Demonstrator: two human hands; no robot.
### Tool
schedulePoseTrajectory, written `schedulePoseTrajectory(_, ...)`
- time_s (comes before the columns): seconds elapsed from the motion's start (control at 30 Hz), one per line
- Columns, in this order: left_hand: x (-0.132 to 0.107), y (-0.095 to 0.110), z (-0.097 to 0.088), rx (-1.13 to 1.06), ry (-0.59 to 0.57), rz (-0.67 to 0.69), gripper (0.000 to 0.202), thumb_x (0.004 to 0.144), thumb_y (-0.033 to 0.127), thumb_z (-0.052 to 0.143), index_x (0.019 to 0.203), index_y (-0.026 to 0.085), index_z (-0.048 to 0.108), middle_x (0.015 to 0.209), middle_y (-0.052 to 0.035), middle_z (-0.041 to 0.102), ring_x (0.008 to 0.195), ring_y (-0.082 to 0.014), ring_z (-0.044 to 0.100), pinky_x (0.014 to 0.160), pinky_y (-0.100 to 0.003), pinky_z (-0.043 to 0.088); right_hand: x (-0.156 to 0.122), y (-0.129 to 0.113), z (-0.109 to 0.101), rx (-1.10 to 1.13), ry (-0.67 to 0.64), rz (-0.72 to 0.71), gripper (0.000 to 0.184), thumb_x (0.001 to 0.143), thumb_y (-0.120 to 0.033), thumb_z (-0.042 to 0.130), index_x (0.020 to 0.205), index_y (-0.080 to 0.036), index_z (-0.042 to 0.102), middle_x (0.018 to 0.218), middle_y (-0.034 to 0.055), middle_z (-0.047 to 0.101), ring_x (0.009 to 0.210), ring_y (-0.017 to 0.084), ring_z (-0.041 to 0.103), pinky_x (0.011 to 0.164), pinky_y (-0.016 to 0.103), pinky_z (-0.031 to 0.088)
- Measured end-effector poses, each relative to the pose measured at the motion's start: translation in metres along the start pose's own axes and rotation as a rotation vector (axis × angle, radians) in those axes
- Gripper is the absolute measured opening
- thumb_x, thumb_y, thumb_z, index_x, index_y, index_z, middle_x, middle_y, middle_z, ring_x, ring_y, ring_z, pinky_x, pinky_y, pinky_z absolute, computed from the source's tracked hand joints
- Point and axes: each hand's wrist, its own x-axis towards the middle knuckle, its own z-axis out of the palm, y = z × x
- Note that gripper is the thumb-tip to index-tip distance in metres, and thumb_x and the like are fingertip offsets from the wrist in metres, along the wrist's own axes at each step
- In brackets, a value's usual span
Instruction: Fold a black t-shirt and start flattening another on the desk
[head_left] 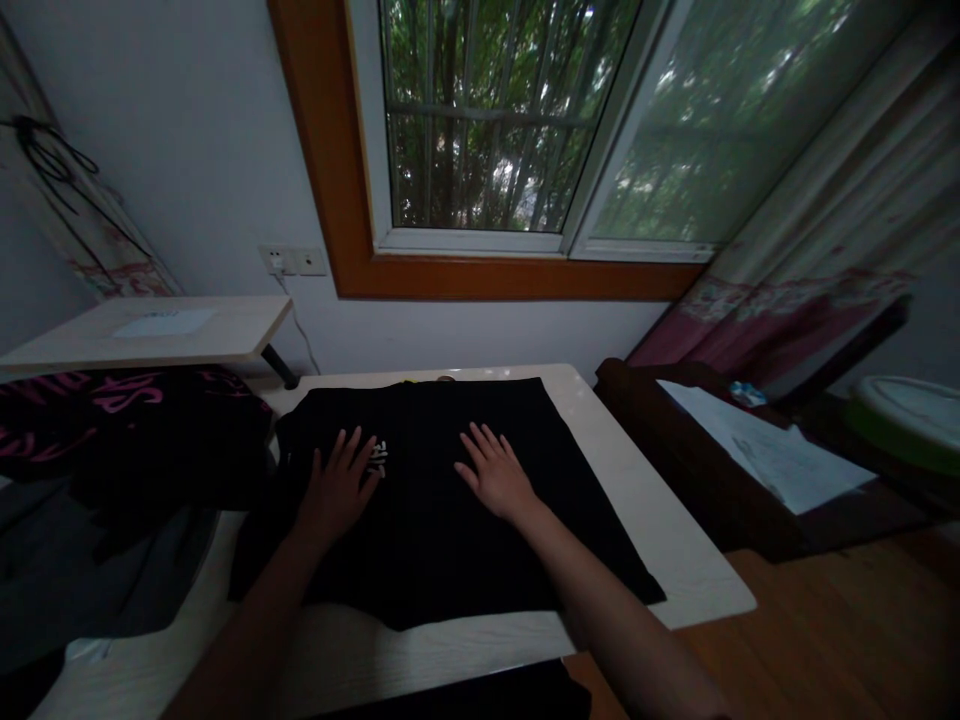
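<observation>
A black garment [442, 530] with a small white print lies spread flat on a pale table [675, 540]. My left hand [337, 485] rests flat on it, fingers spread, just left of the white print. My right hand [495, 472] lies flat on the cloth a little to the right, fingers stretched toward the window. Both hands are open and hold nothing.
A heap of dark clothes with pink lettering [120, 430] lies left of the table. Behind it stands a small light side table [150, 330]. A dark wooden desk with white paper [757, 450] sits to the right. A window and curtain [825, 250] are beyond.
</observation>
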Motion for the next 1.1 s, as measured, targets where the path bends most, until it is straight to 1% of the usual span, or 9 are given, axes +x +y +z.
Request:
schedulePoseTrajectory(0.13,-0.014,-0.016,0.004,0.012,-0.037,0.015,0.059,0.102,0.048,0.038,0.157,0.027,0.035,0.167,-0.0089,0.024,0.155,-0.031,0.022,0.122,-0.063,0.021,0.0,0.062,-0.007,-0.119,0.02,0.187,0.066,0.103,-0.059,0.031,0.157,-0.022,0.038,0.167,0.0086,0.026,0.155,0.028,0.021,0.125,0.051,0.017)
schedulePoseTrajectory(0.27,-0.025,-0.024,0.003,0.008,-0.048,0.043,0.058,0.102,0.048,0.038,0.156,0.028,0.038,0.167,-0.0075,0.027,0.154,-0.0291,0.023,0.123,-0.06,0.022,-0.002,0.119,-0.013,-0.196,0.021,0.36,0.066,0.103,-0.058,0.031,0.158,-0.021,0.036,0.167,0.0088,0.024,0.155,0.028,0.019,0.124,0.05,0.02)
schedulePoseTrajectory(0.33,-0.028,-0.025,0.0,0.003,-0.052,0.06,0.057,0.102,0.048,0.038,0.156,0.029,0.037,0.166,-0.0063,0.027,0.154,-0.0286,0.023,0.123,-0.059,0.021,-0.002,0.137,-0.015,-0.205,0.014,0.401,0.066,0.103,-0.058,0.03,0.158,-0.021,0.035,0.168,0.0086,0.024,0.155,0.028,0.019,0.123,0.05,0.021)
schedulePoseTrajectory(0.43,-0.03,-0.025,-0.002,0.003,-0.066,0.079,0.056,0.102,0.047,0.038,0.156,0.032,0.037,0.166,-0.0045,0.027,0.155,-0.0291,0.023,0.123,-0.06,0.02,0.002,0.153,-0.016,-0.208,0.005,0.41,0.067,0.103,-0.058,0.027,0.159,-0.02,0.033,0.168,0.0082,0.023,0.155,0.028,0.019,0.123,0.05,0.021)
schedulePoseTrajectory(0.6,-0.028,-0.024,-0.004,0.009,-0.088,0.089,0.054,0.102,0.048,0.038,0.154,0.033,0.041,0.167,-0.0034,0.026,0.155,-0.03,0.021,0.122,-0.061,0.02,0.017,0.163,-0.014,-0.2,-0.008,0.45,0.069,0.103,-0.057,0.023,0.159,-0.018,0.032,0.168,0.007,0.022,0.155,0.03,0.019,0.123,0.052,0.02)
schedulePoseTrajectory(0.8,-0.027,-0.024,-0.003,0.011,-0.097,0.078,0.055,0.102,0.047,0.038,0.156,0.034,0.037,0.167,-0.0025,0.025,0.155,-0.0299,0.022,0.122,-0.061,0.019,0.038,0.164,-0.018,-0.216,0.007,0.466,0.066,0.103,-0.052,0.024,0.158,-0.017,0.034,0.168,0.0084,0.025,0.153,0.035,0.021,0.12,0.058,0.023)
schedulePoseTrajectory(0.9,-0.027,-0.025,-0.003,-0.005,-0.093,0.07,0.057,0.102,0.049,0.039,0.157,0.034,0.035,0.166,-0.0026,0.028,0.154,-0.0299,0.023,0.123,-0.061,0.019,0.046,0.154,-0.02,-0.246,0.08,0.394,0.061,0.103,-0.044,0.028,0.155,-0.014,0.04,0.166,0.011,0.029,0.153,0.035,0.022,0.121,0.057,0.02)
schedulePoseTrajectory(0.97,-0.025,-0.025,-0.003,-0.019,-0.083,0.058,0.058,0.101,0.05,0.04,0.156,0.033,0.036,0.165,-0.0037,0.032,0.153,-0.0299,0.027,0.123,-0.061,0.02,0.051,0.141,-0.019,-0.237,0.126,0.313,0.06,0.103,-0.042,0.031,0.155,-0.013,0.04,0.164,0.0121,0.033,0.152,0.032,0.025,0.123,0.054,0.019)
schedulePoseTrajectory(1.1,-0.01,-0.027,-0.003,-0.031,-0.019,0.013,0.057,0.101,0.049,0.041,0.154,0.029,0.041,0.162,-0.0094,0.038,0.146,-0.0307,0.039,0.12,-0.06,0.028,0.064,0.113,-0.01,-0.158,0.097,0.173,0.06,0.104,-0.045,0.033,0.155,-0.014,0.04,0.162,0.0114,0.037,0.151,0.028,0.03,0.123,0.048,0.022)
